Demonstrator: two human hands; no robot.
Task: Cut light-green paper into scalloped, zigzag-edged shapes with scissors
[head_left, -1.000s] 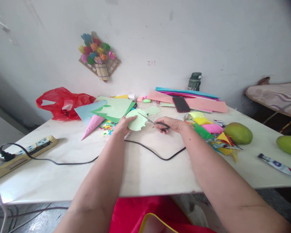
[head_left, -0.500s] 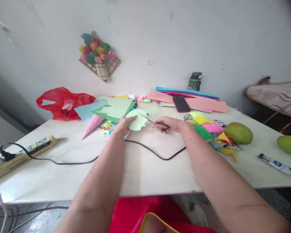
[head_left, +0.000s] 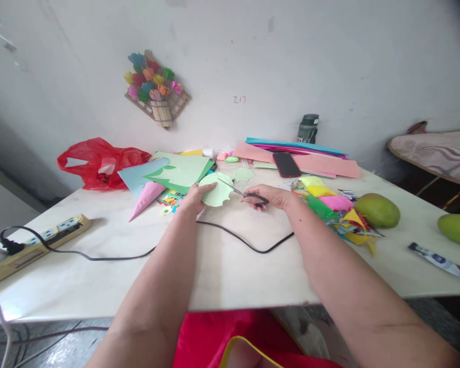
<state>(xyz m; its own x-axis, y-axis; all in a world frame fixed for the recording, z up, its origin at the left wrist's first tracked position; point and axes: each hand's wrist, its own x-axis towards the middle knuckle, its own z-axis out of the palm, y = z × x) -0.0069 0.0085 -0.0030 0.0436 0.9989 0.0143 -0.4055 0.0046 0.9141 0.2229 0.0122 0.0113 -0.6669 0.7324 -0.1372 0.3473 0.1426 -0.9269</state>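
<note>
My left hand (head_left: 198,197) pinches the left edge of a pale green paper piece (head_left: 219,195), roundish with a scalloped rim and thin drawn lines. My right hand (head_left: 267,196) is closed round the dark handles of a pair of scissors (head_left: 257,197). The blades reach left to the upper part of the paper, touching or just over it; I cannot tell if they are fully closed. Behind the held piece lies another pale green scalloped cutout (head_left: 243,175). Green paper sheets (head_left: 184,168) and a pink paper cone (head_left: 147,196) lie left of my left hand.
A black cord (head_left: 249,245) crosses the table from a power strip (head_left: 57,230). At right are a heap of paper scraps (head_left: 354,227), green mangoes (head_left: 377,210) and a tube (head_left: 439,260). Behind stand a phone (head_left: 286,164), stacked coloured paper (head_left: 325,164), a bottle (head_left: 308,129) and a red plastic bag (head_left: 95,163).
</note>
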